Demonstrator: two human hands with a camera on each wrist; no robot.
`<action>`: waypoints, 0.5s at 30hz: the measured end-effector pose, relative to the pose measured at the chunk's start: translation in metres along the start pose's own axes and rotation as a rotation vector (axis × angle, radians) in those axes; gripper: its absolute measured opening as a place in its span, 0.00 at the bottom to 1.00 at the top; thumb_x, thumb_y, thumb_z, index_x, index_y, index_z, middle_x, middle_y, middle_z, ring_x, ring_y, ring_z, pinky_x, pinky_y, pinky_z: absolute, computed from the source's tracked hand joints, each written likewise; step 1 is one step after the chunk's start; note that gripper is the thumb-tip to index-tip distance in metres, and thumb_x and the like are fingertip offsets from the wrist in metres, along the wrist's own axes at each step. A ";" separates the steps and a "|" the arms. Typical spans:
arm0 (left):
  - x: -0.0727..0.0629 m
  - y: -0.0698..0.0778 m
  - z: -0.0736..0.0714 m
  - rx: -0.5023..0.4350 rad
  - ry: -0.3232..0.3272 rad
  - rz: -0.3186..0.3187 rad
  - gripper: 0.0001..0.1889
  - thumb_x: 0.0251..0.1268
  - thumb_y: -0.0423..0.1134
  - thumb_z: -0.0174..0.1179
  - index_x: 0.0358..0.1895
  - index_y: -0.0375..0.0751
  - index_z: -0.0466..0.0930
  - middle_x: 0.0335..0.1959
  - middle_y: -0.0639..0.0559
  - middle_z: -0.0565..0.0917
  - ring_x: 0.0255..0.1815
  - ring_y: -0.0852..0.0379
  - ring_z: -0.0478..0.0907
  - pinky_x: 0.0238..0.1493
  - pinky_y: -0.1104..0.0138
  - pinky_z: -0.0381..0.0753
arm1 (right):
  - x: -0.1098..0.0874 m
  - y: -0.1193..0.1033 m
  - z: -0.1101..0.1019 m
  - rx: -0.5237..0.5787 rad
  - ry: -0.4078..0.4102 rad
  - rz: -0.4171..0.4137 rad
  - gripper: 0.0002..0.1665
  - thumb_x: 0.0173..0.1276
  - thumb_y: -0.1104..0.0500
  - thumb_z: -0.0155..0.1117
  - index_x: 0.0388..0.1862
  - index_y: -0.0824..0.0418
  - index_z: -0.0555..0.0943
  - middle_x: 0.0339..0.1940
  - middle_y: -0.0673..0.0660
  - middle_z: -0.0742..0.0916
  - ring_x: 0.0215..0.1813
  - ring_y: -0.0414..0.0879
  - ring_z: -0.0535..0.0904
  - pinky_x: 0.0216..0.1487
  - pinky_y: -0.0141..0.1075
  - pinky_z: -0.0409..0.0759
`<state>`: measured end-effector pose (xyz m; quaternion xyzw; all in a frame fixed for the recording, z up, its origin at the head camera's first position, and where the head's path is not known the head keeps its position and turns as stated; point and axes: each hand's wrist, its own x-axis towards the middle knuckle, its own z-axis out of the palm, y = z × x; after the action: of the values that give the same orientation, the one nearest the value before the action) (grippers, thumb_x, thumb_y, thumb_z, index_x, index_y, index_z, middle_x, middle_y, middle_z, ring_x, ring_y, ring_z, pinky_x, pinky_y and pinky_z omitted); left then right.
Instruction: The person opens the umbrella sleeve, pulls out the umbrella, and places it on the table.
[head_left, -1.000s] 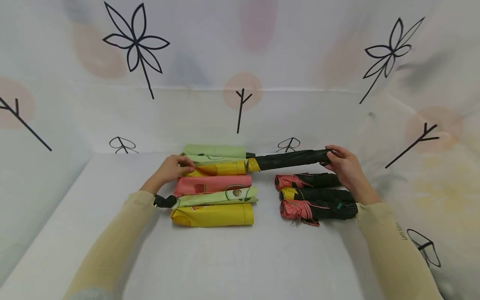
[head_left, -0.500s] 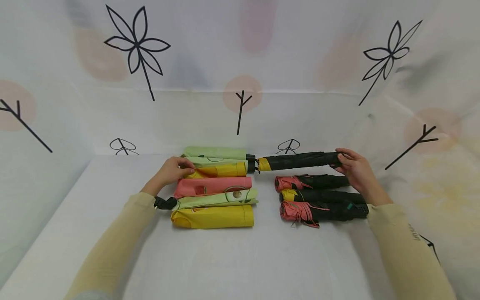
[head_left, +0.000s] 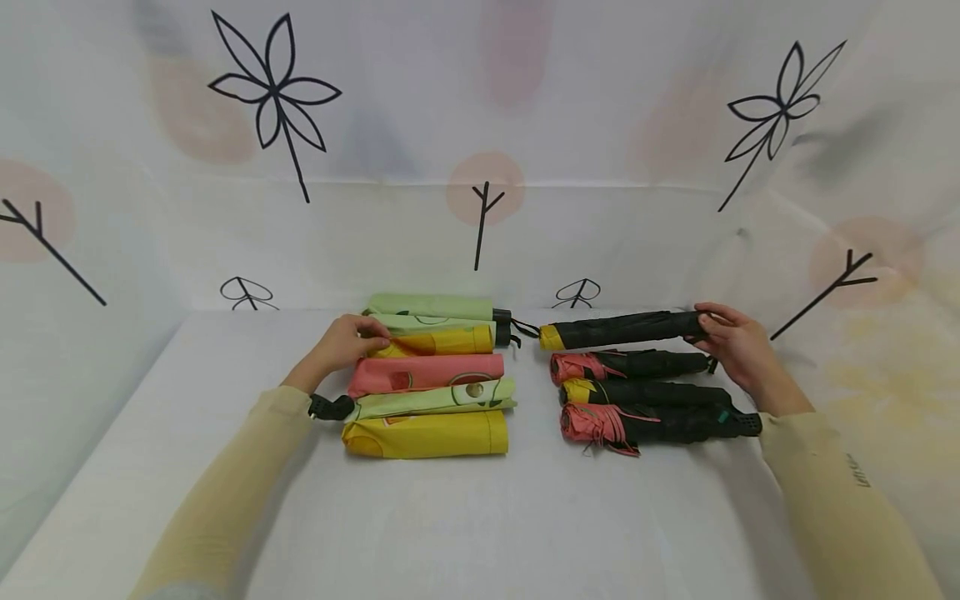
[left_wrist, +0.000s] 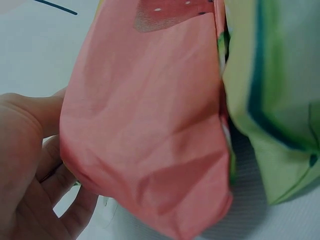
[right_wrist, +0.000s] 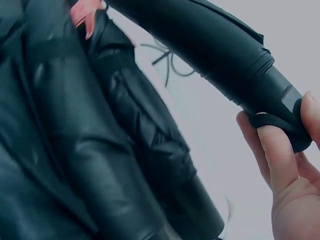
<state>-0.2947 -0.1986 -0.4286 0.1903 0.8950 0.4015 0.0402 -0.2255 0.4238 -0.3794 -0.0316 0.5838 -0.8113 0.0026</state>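
My right hand point(head_left: 738, 346) holds a folded black umbrella point(head_left: 630, 330) with a yellow end by its handle. In the right wrist view, the fingers and thumb grip the handle end, with a wrist strap point(right_wrist: 272, 121) across a finger. The umbrella lies level, its yellow end apart from a yellow umbrella sleeve point(head_left: 442, 340). My left hand point(head_left: 348, 342) pinches that sleeve's left end. A pink sleeve point(head_left: 427, 373) lies just in front, and it hides the pinched part in the left wrist view.
Two green-sleeved umbrellas point(head_left: 431, 306) lie behind, black handles to the right. A green sleeve point(head_left: 435, 397) and another yellow sleeve point(head_left: 427, 433) lie in front. Several bare folded umbrellas point(head_left: 652, 421) are stacked in a row at right. A patterned cloth point(head_left: 390, 225) hangs behind.
The right hand has drawn the black umbrella rightward, away from the yellow sleeve, opening a gap and uncovering the black handles behind. The left hand keeps its place on the sleeve.
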 end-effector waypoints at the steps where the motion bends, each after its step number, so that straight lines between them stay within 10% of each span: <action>1: 0.000 0.000 0.000 0.002 0.002 0.000 0.06 0.69 0.38 0.64 0.43 0.42 0.88 0.41 0.48 0.85 0.43 0.49 0.78 0.42 0.58 0.77 | 0.000 0.000 -0.001 -0.025 0.004 0.008 0.16 0.76 0.70 0.53 0.47 0.58 0.87 0.42 0.52 0.88 0.36 0.48 0.88 0.35 0.33 0.84; 15: -0.001 0.001 0.000 0.007 0.005 -0.008 0.06 0.70 0.38 0.64 0.43 0.42 0.88 0.42 0.48 0.85 0.43 0.49 0.79 0.42 0.57 0.77 | 0.000 -0.001 -0.006 -0.574 0.038 -0.016 0.13 0.75 0.61 0.59 0.56 0.52 0.79 0.45 0.39 0.82 0.39 0.35 0.85 0.40 0.27 0.82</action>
<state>-0.2930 -0.1981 -0.4282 0.1858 0.8973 0.3985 0.0390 -0.2256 0.4297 -0.3803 -0.0204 0.7892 -0.6134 -0.0240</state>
